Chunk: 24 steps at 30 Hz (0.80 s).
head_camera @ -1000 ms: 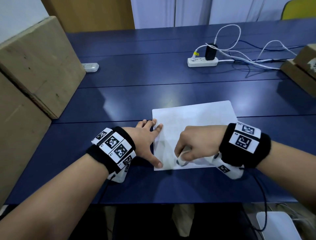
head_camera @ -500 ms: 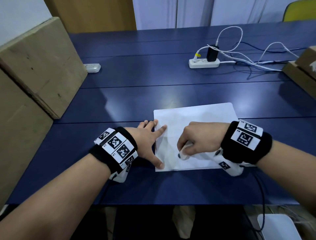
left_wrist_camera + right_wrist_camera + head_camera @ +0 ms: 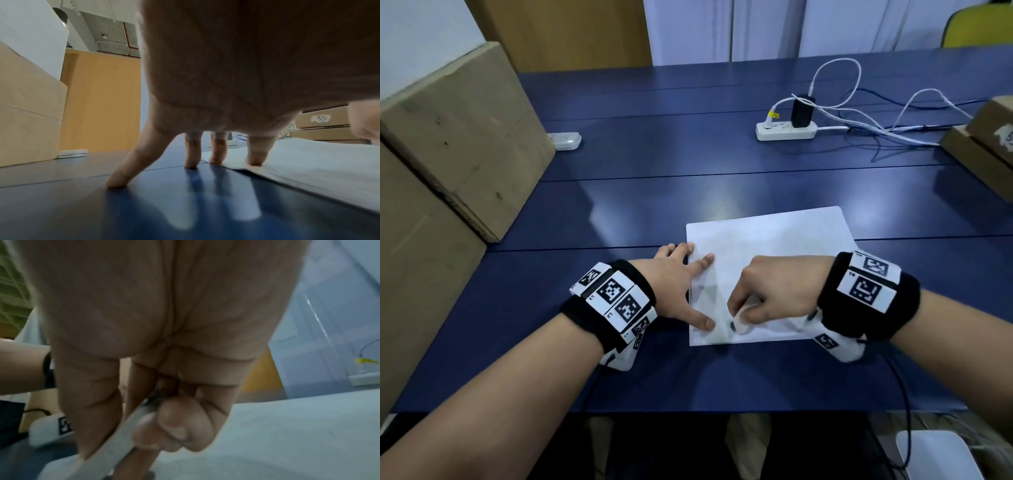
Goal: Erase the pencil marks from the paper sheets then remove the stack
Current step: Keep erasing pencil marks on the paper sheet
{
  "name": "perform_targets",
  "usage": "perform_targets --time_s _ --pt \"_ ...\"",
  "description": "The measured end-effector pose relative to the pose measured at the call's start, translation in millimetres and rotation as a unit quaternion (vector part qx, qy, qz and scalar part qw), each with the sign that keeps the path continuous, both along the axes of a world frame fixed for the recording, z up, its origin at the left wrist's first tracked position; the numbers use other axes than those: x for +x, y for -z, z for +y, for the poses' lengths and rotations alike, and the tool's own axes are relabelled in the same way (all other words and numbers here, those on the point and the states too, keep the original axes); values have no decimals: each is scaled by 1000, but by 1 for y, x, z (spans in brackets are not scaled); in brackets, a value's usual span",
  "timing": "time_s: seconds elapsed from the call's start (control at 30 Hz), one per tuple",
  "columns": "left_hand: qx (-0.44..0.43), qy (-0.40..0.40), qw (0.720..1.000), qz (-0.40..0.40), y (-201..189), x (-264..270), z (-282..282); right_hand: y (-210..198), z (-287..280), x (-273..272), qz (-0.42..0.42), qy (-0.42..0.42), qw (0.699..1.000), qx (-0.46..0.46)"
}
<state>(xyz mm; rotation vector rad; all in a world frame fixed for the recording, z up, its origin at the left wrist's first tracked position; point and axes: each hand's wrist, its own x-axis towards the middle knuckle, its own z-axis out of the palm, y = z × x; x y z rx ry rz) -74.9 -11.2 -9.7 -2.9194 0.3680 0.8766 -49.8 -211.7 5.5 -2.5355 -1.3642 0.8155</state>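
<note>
A stack of white paper sheets (image 3: 774, 240) lies flat on the blue table (image 3: 654, 192), close to its near edge. My left hand (image 3: 702, 290) presses on the stack's left edge with straight, spread fingers. In the left wrist view two fingertips (image 3: 256, 155) rest on the paper (image 3: 318, 162) and the others stand on the table. My right hand (image 3: 743, 313) grips a white eraser (image 3: 739, 325) with a dark tip, held down on the sheet near its front edge. In the right wrist view curled fingers (image 3: 176, 426) hold the eraser (image 3: 111, 446). Any pencil marks are too faint to make out.
Large cardboard boxes (image 3: 458, 137) stand along the left side. A white power strip (image 3: 786, 132) with a black charger and loose cables lies at the back right, and a smaller strip (image 3: 565, 140) at the back left. Brown boxes (image 3: 983, 147) sit at the right edge.
My right hand rubbed the eraser away from me, then back toward the sheet's near edge. The left hand has stayed on the stack's left edge, its index finger reaching slightly further onto the paper.
</note>
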Motion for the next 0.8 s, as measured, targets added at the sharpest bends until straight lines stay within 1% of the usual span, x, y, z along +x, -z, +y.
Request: perform_targets --time_s 0.07,0.17,0.23,0.27,0.3,0.33,0.4,0.47,0.5,0.57,0.63,0.73,0.77,0.8 --pt "6 1 1000 -1 -2 1 -2 -1 1 9 -24 22 999 1" --pt "9 3 1000 -2 -6 2 -3 -2 -2 33 -95 130 987 11" --pt "12 1 1000 -6 -6 2 -3 -2 -7 43 -108 192 975 9" --pt "12 1 1000 -9 -7 1 -3 0 -8 44 -109 196 975 14" --pt "11 2 1000 -11 -7 0 -3 0 -10 42 -108 182 977 21" --pt "9 2 1000 -13 -7 0 -3 -1 -11 37 -101 154 983 24" --pt "2 1 1000 -16 -6 -1 -5 -3 -10 18 -49 77 996 18" --pt "-1 -2 1000 -20 -5 -2 -5 -3 -6 0 5 12 1000 4" --pt "0 -2 1000 -21 -5 -2 -6 -1 -5 -4 10 -1 1000 -1" --pt "5 -2 1000 -18 -6 -1 -7 -1 -5 0 -12 15 1000 3" --pt "12 -1 1000 -14 -8 0 -8 -2 -7 17 -55 78 995 12" --pt "20 0 1000 -12 -8 1 -10 0 -14 38 -113 172 979 13" --pt "21 0 1000 -13 -8 1 -10 2 -16 39 -122 176 977 15" --pt "21 0 1000 -12 -8 1 -10 2 -17 37 -122 162 979 17"
